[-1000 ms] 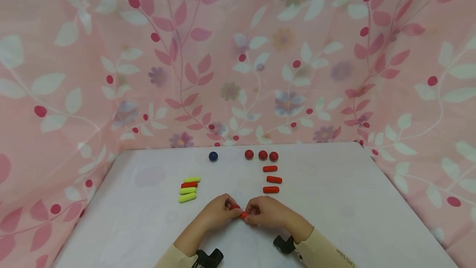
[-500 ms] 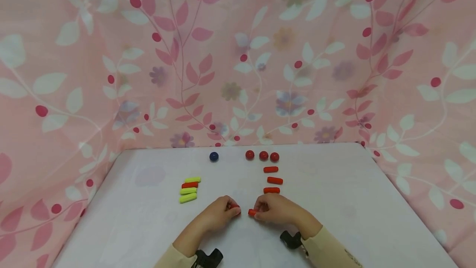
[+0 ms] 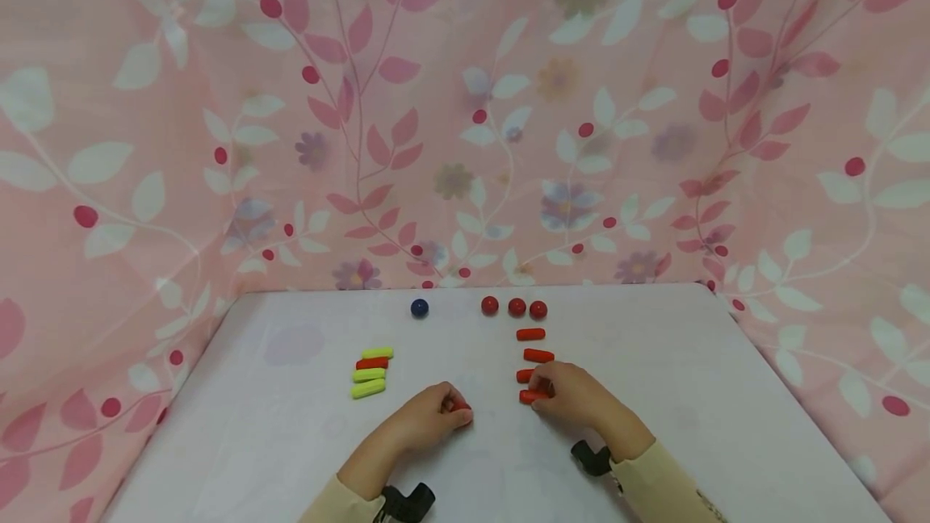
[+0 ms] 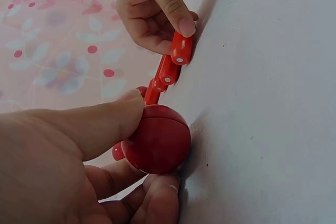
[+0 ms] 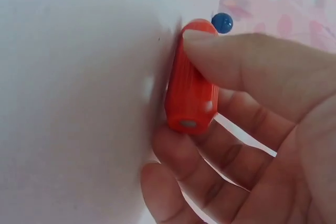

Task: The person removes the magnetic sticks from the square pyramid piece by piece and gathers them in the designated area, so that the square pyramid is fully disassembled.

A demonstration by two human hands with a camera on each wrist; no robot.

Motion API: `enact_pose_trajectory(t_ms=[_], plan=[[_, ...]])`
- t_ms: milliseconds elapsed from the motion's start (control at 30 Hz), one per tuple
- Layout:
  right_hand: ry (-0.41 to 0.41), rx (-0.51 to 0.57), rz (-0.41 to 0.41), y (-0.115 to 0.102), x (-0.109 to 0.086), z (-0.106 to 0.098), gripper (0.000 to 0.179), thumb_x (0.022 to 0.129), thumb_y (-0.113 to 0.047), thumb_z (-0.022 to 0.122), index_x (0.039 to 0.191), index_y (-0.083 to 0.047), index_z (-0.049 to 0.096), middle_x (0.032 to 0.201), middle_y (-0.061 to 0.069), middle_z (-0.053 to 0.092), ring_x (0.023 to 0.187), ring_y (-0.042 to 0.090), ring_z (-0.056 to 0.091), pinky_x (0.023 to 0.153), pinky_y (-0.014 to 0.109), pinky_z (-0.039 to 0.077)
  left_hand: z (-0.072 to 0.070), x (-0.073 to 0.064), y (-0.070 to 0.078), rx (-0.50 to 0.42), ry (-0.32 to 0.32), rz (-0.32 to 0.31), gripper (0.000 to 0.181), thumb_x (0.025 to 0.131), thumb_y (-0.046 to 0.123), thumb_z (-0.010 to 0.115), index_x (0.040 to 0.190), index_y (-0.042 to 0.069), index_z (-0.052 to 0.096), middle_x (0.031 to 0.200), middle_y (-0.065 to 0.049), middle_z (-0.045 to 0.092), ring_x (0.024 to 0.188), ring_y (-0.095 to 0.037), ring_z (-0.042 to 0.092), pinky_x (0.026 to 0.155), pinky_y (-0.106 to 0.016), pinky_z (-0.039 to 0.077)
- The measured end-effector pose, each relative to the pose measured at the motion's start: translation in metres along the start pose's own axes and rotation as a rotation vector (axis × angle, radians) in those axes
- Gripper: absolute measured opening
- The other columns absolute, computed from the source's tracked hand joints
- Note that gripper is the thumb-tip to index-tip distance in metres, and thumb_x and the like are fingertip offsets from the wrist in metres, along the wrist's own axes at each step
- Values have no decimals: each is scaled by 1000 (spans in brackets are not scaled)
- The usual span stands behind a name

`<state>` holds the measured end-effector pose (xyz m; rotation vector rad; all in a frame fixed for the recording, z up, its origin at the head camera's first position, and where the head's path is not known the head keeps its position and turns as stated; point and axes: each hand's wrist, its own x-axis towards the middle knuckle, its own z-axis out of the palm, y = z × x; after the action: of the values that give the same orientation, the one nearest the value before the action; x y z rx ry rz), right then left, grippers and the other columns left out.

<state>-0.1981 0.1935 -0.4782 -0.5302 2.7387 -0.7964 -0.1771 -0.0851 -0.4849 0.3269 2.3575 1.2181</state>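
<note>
My left hand (image 3: 429, 416) pinches a red ball (image 4: 160, 142) between thumb and fingers, low over the white table. In the head view this ball is mostly covered by the fingers. My right hand (image 3: 579, 400) pinches a red magnetic rod (image 5: 191, 90) with a small silvery disc in its end. That rod is at the near end of a column of red rods on the right: one at the far end (image 3: 530, 334), a second (image 3: 538, 355), and a third (image 3: 524, 376) partly hidden by my right fingers.
At the back of the table (image 3: 683, 361) are a blue ball (image 3: 419, 308) and three red balls (image 3: 517, 307). To the left, yellow-green rods (image 3: 369, 374) lie stacked closely with a red rod (image 3: 372, 363). A pink floral curtain (image 3: 450, 103) hangs behind.
The red rod and the red ball, touching a second ago, are now apart. My right hand has carried the rod right and slightly away to the column; my left hand stays with the ball.
</note>
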Motion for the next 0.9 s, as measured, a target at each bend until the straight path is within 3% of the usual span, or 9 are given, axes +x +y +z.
enact_pose_trajectory(t_ms=[233, 367, 600, 900], plan=[[68, 14, 69, 0, -3, -3, 17, 83, -10, 81, 92, -16, 68, 83, -7, 59, 76, 15, 51, 73, 35, 48, -2, 5, -1, -13, 1, -20, 24, 95, 35, 69, 101, 13, 63, 86, -2, 59, 79, -18, 54, 68, -32, 44], [83, 12, 81, 1, -5, -3, 18, 83, -10, 81, 92, -16, 67, 81, -7, 57, 76, 15, 51, 72, 34, 47, -4, 14, -4, -11, 66, -26, 27, 95, 37, 69, 104, 13, 64, 90, -1, 61, 82, -18, 55, 72, -34, 47], [70, 27, 94, 1, -4, -2, 17, 82, -11, 82, 88, -17, 67, 81, -7, 58, 76, 16, 51, 72, 33, 47, -4, 52, -1, -20, 282, -41, 29, 95, 30, 70, 117, 13, 64, 102, -2, 62, 93, -20, 54, 84, -39, 49], [106, 22, 38, 3, -5, -4, 16, 85, -12, 80, 84, -18, 65, 78, -8, 57, 75, 14, 51, 69, 31, 48, -4, 110, 4, -180, 605, -15, 30, 95, 13, 68, 124, 7, 63, 110, -8, 64, 101, -23, 58, 92, -42, 47]])
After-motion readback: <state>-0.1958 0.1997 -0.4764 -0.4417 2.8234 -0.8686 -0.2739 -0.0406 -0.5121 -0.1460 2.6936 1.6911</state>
